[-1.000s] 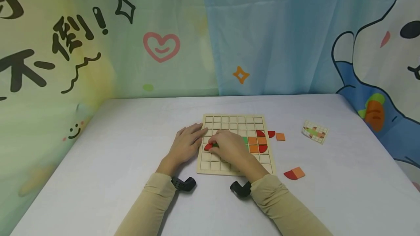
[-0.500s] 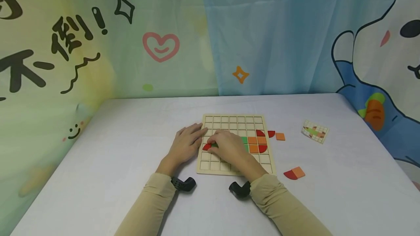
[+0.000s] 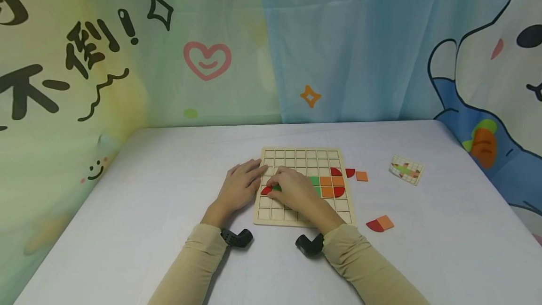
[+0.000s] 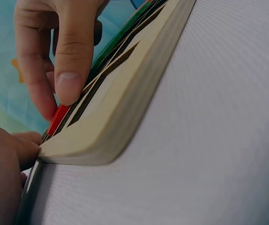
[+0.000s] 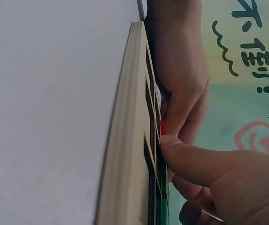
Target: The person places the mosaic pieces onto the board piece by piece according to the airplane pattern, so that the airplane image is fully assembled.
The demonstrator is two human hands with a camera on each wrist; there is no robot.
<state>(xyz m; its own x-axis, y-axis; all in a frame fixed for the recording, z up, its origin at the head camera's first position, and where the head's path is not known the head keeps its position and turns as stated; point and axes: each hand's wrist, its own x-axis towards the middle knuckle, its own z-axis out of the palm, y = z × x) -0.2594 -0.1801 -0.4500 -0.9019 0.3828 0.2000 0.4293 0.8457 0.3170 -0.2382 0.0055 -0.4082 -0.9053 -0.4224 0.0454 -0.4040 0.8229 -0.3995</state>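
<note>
In the head view, a square wooden grid board (image 3: 285, 216) lies on the table. My left hand (image 3: 241, 186) rests at its left edge, fingers extended onto the frame. Over the board's left half, my right hand (image 3: 296, 192) pinches a red quarter-circle piece (image 3: 266, 190) between thumb and forefinger, at a cell near the left edge. The right wrist view shows the right thumb (image 5: 190, 157) against that piece, beside a row of green pieces (image 5: 164, 211). Orange squares (image 3: 328, 192) and red quarter-circles (image 3: 336, 172) fill cells on the right. My right hand hides the middle cells.
Right of the board lie a loose red quarter-circle (image 3: 350, 173) and an orange square (image 3: 362, 176). Nearer the front are another red piece (image 3: 375, 226) and orange square (image 3: 385, 222). A small pattern card (image 3: 406, 170) lies farther right. A printed curtain (image 3: 360, 51) hangs behind the table.
The right hand has shifted slightly left with the red quarter-circle, which now sits closer to the board's left edge. My left hand has stayed in place.
</note>
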